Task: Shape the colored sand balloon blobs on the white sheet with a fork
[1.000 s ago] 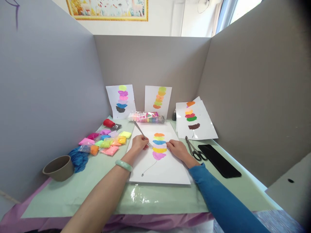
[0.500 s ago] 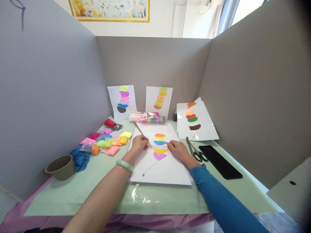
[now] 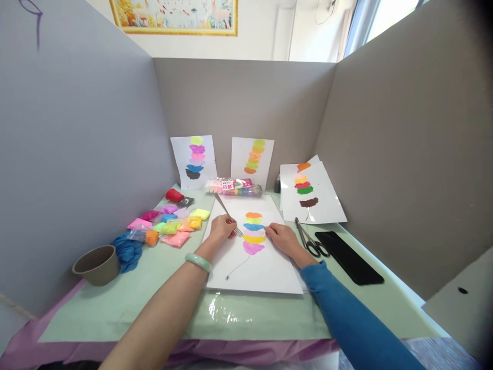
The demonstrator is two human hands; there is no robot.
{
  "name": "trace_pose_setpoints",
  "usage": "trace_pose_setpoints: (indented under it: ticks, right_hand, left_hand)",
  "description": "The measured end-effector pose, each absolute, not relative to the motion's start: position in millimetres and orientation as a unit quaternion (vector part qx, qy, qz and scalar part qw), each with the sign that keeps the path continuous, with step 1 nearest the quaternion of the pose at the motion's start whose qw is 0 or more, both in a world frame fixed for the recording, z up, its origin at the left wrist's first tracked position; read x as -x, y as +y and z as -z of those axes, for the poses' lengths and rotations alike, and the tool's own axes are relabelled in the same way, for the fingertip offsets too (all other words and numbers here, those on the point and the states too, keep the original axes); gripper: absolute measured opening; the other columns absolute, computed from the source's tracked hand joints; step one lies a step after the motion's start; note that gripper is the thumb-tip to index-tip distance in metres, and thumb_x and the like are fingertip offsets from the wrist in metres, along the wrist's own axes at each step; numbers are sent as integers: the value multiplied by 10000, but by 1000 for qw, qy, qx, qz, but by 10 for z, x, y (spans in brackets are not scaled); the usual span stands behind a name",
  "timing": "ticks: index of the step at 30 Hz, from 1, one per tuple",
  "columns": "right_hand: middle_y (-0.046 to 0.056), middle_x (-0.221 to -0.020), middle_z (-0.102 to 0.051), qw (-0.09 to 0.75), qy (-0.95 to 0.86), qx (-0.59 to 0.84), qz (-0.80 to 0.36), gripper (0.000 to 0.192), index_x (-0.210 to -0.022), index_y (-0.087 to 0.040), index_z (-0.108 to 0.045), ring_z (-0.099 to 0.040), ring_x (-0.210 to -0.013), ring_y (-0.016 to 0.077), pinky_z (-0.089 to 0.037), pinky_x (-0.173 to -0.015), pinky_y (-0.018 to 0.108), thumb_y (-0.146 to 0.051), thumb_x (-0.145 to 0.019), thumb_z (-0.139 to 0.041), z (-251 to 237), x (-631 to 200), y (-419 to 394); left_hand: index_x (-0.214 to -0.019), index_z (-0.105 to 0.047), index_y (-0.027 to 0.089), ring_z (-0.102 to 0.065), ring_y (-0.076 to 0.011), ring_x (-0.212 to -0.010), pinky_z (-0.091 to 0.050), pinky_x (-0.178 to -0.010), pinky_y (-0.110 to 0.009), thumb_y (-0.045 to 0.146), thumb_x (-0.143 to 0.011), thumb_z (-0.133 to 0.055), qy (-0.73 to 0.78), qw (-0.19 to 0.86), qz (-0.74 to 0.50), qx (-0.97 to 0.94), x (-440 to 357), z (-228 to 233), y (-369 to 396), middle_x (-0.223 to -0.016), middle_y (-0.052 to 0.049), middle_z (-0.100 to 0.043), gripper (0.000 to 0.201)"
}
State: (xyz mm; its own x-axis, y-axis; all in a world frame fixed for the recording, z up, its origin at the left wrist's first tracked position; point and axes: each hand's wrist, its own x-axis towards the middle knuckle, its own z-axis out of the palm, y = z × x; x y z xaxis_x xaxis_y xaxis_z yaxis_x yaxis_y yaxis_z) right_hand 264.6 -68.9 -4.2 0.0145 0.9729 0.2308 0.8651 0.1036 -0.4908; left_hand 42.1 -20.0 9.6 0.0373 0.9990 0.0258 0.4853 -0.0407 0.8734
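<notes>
Three grey panels (image 3: 246, 103) enclose the bench (image 3: 154, 308). Mid-bench lies one white sheet (image 3: 269, 272) bearing six painted patches (image 3: 254, 239); the left hand (image 3: 221, 228) has its grip around one fork (image 3: 222, 207). The right hand (image 3: 283, 237) lies at right, grip impossible to tell.

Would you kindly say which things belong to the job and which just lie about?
Job, apparently: silver metal fork, in left hand; white paper sheet with coloured patches, under right hand.

Probably idle: black-handled metal scissors; round brown pot; crumpled blue cloth.
</notes>
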Motion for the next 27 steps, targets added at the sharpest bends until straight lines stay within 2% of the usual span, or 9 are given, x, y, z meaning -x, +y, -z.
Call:
trace_pose_setpoints:
  ticks: [8, 14, 20, 27]
  right_hand:
    - [37, -773, -688, 257, -695, 664, -102, 312, -747, -205, -657, -587, -741, 148, -332, -659, 238, -364, -911, -444, 30, -2645, -691]
    - [37, -763, -688, 257, -694, 665, -104, 319, -745, -202, -665, -586, -725, 145, -336, -648, 237, -353, -915, -442, 8, -2636, -705]
    - [35, -764, -686, 259, -695, 663, -105, 323, -762, -205, -670, -581, -726, 145, -327, -639, 237, -366, -917, -436, 13, -2637, -709]
    - [34, -750, -682, 260, -694, 663, -106, 321, -745, -199, -663, -579, -719, 142, -328, -645, 236, -359, -914, -442, 15, -2636, -704]
  left_hand:
    - [-828, -641, 139, -599, -105, -441, -441, -455, -157, 116, -753, -611, 593, 371, -358, -619, -422, -103, -202, -493, 22, -616, 84]
    - [-810, -661, 149, -598, -113, -435, -429, -457, -166, 113, -726, -610, 603, 305, -345, -651, -437, -121, -237, -472, 24, -613, 105]
    - [-852, -653, 127, -617, -126, -455, -459, -469, -182, 123, -757, -609, 586, 379, -371, -612, -404, -65, -176, -504, 2, -630, 105]
    - [-827, -655, 134, -580, -103, -415, -412, -435, -160, 129, -756, -615, 590, 352, -357, -633, -456, -84, -214, -484, 14, -616, 82]
